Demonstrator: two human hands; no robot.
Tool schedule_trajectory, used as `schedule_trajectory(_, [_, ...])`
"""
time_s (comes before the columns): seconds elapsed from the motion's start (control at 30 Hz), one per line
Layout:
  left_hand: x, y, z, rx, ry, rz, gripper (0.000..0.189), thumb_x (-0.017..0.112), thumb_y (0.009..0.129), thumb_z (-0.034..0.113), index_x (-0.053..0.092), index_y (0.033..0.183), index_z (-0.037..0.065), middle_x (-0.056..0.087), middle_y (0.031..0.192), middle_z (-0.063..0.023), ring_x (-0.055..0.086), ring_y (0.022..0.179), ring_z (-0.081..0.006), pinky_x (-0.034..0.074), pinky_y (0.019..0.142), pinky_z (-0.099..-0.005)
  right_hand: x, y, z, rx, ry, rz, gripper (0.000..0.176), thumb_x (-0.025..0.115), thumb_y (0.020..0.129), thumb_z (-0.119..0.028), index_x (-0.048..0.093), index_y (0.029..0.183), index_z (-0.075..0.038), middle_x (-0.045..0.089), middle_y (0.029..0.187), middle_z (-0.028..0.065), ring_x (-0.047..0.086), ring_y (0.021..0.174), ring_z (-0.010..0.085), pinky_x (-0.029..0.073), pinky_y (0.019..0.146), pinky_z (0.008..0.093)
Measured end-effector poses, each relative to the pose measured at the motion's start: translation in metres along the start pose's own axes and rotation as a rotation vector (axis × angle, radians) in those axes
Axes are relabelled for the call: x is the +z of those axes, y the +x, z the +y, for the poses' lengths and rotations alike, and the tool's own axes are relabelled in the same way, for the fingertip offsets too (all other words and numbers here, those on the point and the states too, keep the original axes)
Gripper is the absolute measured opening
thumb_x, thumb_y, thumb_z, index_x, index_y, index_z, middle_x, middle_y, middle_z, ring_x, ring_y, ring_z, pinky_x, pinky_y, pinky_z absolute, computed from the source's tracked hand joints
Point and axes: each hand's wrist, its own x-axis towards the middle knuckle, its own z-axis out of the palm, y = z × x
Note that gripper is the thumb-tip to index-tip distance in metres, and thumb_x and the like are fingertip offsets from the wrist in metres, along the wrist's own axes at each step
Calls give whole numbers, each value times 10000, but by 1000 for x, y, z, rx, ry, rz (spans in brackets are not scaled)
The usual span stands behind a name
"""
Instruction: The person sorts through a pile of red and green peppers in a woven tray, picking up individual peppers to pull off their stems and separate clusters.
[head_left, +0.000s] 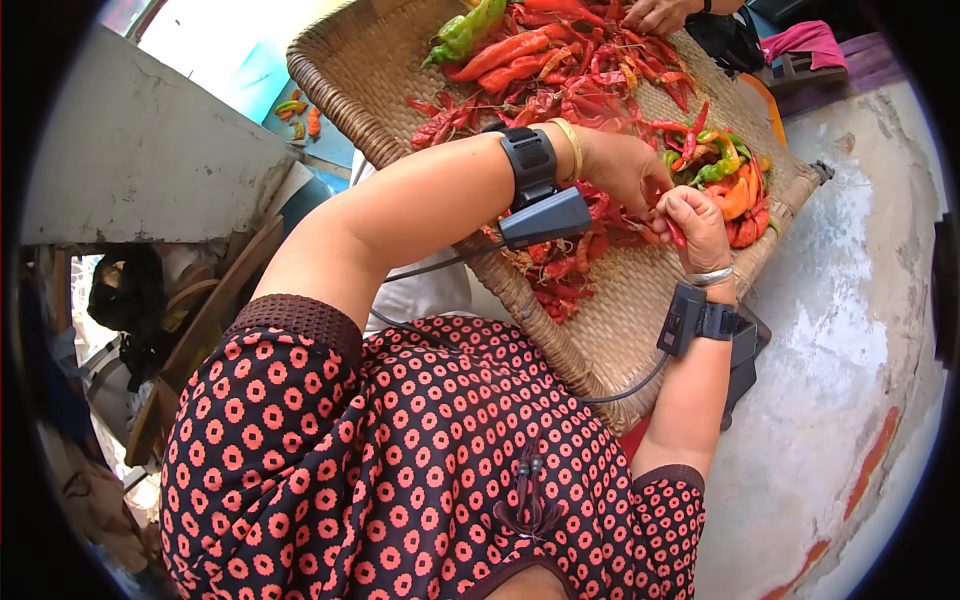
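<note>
A shallow woven basket (540,345) of red chili peppers (575,100) lies in front of me. My right hand (697,228) is closed in a pinch around a small red chili pepper (677,234), its fist turned thumb-up. Right beside it, my left hand (622,168) reaches over the heap with its fingers bent together against the right fingertips. What the left fingers hold is hidden. Wrinkled dark-red peppers lie under both hands. To the right of them sits a smaller pile of green and orange peppers (738,185).
Another person's hand (660,14) touches the peppers at the far side of the basket. Green peppers (470,32) lie at its far left. Cabled devices (545,218) are strapped to both my wrists. A worn pale floor (820,380) extends to the right; wooden boards (200,340) lean left.
</note>
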Motion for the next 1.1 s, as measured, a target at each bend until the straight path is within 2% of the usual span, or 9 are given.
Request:
schedule_trajectory(0.13, [-9, 3, 16, -322, 102, -139, 197, 614, 735, 194, 635, 853, 38, 616, 690, -66, 585, 652, -160, 467, 624, -277, 19, -2, -12, -81, 248, 55, 225, 553, 863, -246, 596, 831, -27, 585, 644, 29, 501, 520, 52, 401, 474, 172])
schedule_trajectory(0.2, [-14, 0, 1, -288, -52, 59, 227, 609, 764, 245, 628, 810, 24, 584, 613, -51, 560, 569, -123, 457, 541, -273, 16, -1, -12, -101, 380, 171, 236, 552, 864, -258, 599, 861, -27, 590, 655, 29, 510, 530, 57, 406, 478, 175])
schedule_trajectory(0.33, [-39, -2, -7, -485, 108, 565, 351, 590, 804, 338, 615, 852, -9, 601, 641, -120, 594, 592, -174, 475, 564, -313, -12, 4, 14, -66, -669, 332, 291, 625, 795, -266, 592, 983, -46, 603, 761, 57, 591, 655, 165, 474, 573, 287])
schedule_trajectory(0.4, [-37, -6, -14, -559, 256, 505, 324, 583, 796, 325, 621, 881, 14, 621, 719, -147, 611, 645, -244, 482, 617, -353, -3, -4, 14, -162, -1282, 226, 341, 666, 732, -220, 577, 1030, -81, 588, 891, 104, 587, 826, 251, 470, 698, 365])
schedule_trajectory(0.47, [-25, -9, -25, -193, 697, 259, 288, 592, 768, 300, 629, 910, 52, 628, 786, -143, 608, 723, -294, 479, 671, -380, 14, -5, 6, -26, -1257, 218, 430, 682, 695, -199, 547, 1095, -118, 553, 985, 139, 534, 940, 315, 442, 777, 404])
schedule_trajectory(0.57, [-11, -7, 3, -311, 575, -45, 305, 612, 725, 276, 634, 972, 99, 632, 841, -134, 599, 804, -309, 475, 715, -398, 14, -3, 14, 16, -1403, 225, 505, 684, 691, -197, 500, 1157, -133, 577, 950, 139, 553, 900, 315, 452, 768, 402])
schedule_trajectory(0.87, [7, -5, 4, -291, 424, -202, 285, 636, 700, 222, 647, 972, 137, 640, 843, -111, 604, 841, -274, 473, 730, -380, -13, 5, 29, -8, -870, 418, 227, 599, 712, -104, 625, 933, -57, 608, 682, 69, 578, 609, 142, 460, 600, 270])
schedule_trajectory(0.97, [2, -4, 8, -295, 465, 4, 262, 631, 701, 212, 649, 949, 133, 639, 841, -119, 602, 827, -277, 473, 729, -378, -13, 2, 19, -163, -582, 476, 153, 567, 786, -60, 630, 919, -19, 587, 720, -23, 508, 623, 46, 429, 585, 202])
schedule_trajectory(1.1, [5, -1, 5, 104, 360, 442, 261, 632, 693, 195, 640, 924, 73, 631, 823, -135, 604, 793, -280, 474, 713, -374, -8, -1, 12, -225, -268, 349, 141, 546, 821, -24, 614, 943, -7, 586, 831, -28, 512, 703, 39, 421, 638, 182])
